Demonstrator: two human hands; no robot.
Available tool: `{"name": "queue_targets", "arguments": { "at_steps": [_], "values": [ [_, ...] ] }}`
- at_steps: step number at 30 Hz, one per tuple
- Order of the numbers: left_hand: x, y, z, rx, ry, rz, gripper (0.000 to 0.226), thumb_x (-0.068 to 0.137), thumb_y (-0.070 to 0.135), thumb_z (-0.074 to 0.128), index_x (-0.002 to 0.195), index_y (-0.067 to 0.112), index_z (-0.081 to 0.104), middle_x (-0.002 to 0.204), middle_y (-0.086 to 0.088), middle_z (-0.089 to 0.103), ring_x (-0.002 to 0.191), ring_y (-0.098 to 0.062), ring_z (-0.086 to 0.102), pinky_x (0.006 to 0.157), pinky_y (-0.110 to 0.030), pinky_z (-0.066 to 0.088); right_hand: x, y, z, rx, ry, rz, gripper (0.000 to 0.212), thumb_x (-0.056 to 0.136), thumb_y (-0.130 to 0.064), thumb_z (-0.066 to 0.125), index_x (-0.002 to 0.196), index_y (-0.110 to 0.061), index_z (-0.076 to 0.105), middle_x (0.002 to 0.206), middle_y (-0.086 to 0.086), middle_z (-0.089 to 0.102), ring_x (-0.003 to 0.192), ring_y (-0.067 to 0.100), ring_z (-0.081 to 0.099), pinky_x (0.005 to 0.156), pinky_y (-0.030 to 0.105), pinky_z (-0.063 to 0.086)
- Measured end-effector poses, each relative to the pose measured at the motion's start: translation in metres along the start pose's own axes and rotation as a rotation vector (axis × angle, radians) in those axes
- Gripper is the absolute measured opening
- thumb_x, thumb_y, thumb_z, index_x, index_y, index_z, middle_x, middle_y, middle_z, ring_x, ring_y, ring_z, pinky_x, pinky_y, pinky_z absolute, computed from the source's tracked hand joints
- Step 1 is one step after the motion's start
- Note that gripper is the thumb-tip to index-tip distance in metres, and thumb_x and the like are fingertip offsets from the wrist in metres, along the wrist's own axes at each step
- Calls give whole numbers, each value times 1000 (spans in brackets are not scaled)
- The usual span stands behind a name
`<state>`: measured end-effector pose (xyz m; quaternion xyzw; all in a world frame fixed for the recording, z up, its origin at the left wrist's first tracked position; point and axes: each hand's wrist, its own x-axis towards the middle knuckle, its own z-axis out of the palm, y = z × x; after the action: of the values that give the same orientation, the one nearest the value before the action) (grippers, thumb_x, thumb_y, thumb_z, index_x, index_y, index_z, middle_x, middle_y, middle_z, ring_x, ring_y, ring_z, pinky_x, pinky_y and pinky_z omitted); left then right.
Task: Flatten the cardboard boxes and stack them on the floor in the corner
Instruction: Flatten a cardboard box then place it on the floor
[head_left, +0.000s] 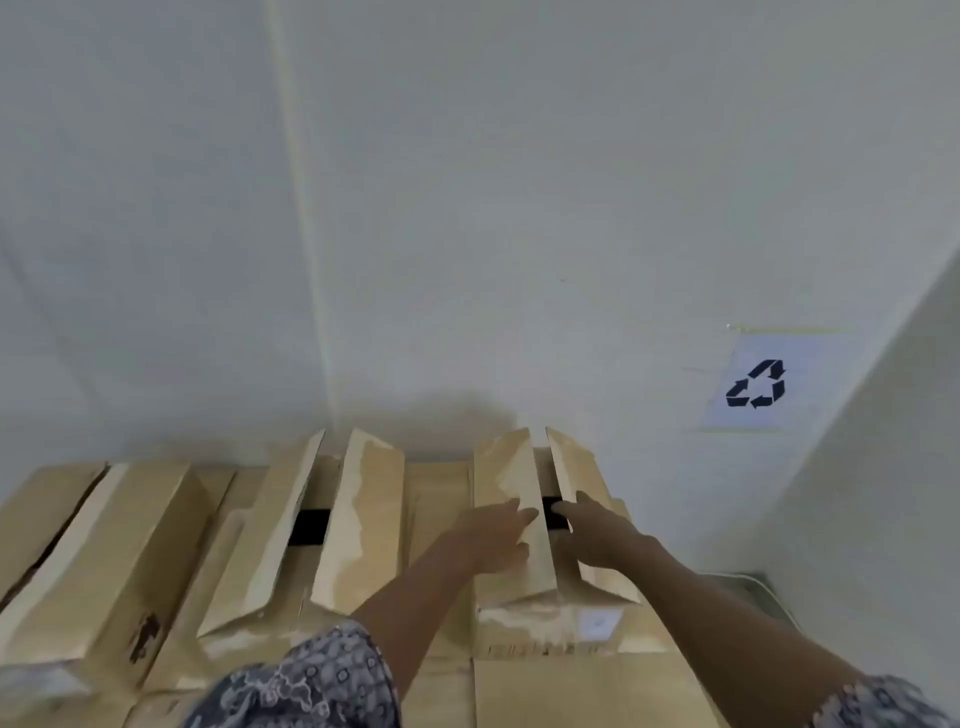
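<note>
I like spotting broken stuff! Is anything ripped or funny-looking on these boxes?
Yes. The left box has a dark torn-looking mark on its flap near the front. The flaps of the middle box and the right box show pale patches where the brown paper looks peeled off. Nothing is spilled.

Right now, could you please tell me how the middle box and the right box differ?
The right box has the left hand and right hand on its two top flaps; the middle box is untouched. The middle box's flaps stand wider apart, showing a broader dark gap than the right box's. Both are brown cardboard, flaps raised, not yet flattened.
</note>
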<state>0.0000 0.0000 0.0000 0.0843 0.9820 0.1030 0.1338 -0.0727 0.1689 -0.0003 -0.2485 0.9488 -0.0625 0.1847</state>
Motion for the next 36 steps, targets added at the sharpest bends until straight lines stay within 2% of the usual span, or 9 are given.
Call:
{"name": "queue_targets", "arguments": {
  "at_steps": [8, 12, 17, 20, 23, 25, 28, 31, 36],
  "values": [
    [60, -14, 13, 30, -47, 34, 52, 104, 44, 33, 154, 38, 20, 164, -16, 0, 148, -37, 9, 111, -60, 24, 50, 32, 0, -18, -26, 4, 42, 101, -37, 41, 143, -37, 41, 160, 12, 20, 146, 28, 23, 105, 49, 38],
    [79, -20, 7, -36, -96, -11, 50, 100, 60, 30, 144, 40, 41, 164, -10, -13, 150, -33, -13, 116, -62, 3, 64, 59, -18, -18, 118, -59, 30, 98, -48, 40, 121, -35, 56, 149, 5, 42, 133, 23, 45, 98, 44, 44],
    [88, -25, -21, 93, 49, -50, 46, 102, 50, 32, 123, 22, 61, 161, -16, 17, 147, -31, 19, 109, -49, 34, 80, 101, -49, -90, 289, -39, 36, 99, -39, 42, 98, -12, 67, 127, 10, 55, 102, 28, 61, 83, 39, 52],
    [91, -22, -35, 173, 233, -165, 40, 101, 42, 39, 104, 16, 70, 144, -7, 40, 105, -26, 60, 80, -35, 50, 89, 133, -50, -75, 278, 71, 29, 98, -33, 41, 79, -15, 53, 99, 6, 52, 92, 26, 56, 81, 42, 53],
    [92, -27, -39, 316, 307, -281, 32, 99, 35, 43, 112, 15, 64, 138, -7, 42, 99, -22, 59, 75, -32, 50, 102, 153, -34, -166, 236, 145, 25, 98, -34, 39, 89, -16, 53, 122, 14, 52, 114, 30, 49, 98, 45, 45],
    [92, -34, -35, 398, 303, -324, 28, 95, 26, 51, 120, 15, 57, 136, -7, 42, 104, -24, 55, 78, -34, 48, 113, 155, -21, -226, 217, 198, 28, 97, -30, 38, 104, -12, 59, 148, 27, 31, 140, 43, 24, 113, 56, 23],
    [87, -42, -28, 461, 278, -410, 37, 90, 14, 60, 127, 16, 54, 138, -10, 39, 110, -26, 52, 84, -36, 49, 121, 143, -11, -345, 207, 203, 30, 93, -22, 42, 118, -12, 55, 156, 36, -3, 143, 53, -12, 112, 68, -3],
    [86, -39, -18, 501, 155, -562, 37, 95, 17, 53, 132, 16, 50, 145, -22, 30, 127, -39, 41, 99, -45, 44, 128, 128, -11, -489, 248, 143, 49, 88, -32, 49, 134, -15, 47, 156, 35, 0, 142, 54, -11, 106, 74, -8],
    [79, -27, 18, 410, 61, -621, 51, 98, 41, 45, 143, 17, 39, 154, -39, -9, 142, -57, -10, 109, -71, -3, 141, 111, -3, -462, 192, -15, 86, 87, -71, 27, 154, -18, 16, 160, 26, -3, 147, 45, -8, 102, 78, -15]
  ]
}}
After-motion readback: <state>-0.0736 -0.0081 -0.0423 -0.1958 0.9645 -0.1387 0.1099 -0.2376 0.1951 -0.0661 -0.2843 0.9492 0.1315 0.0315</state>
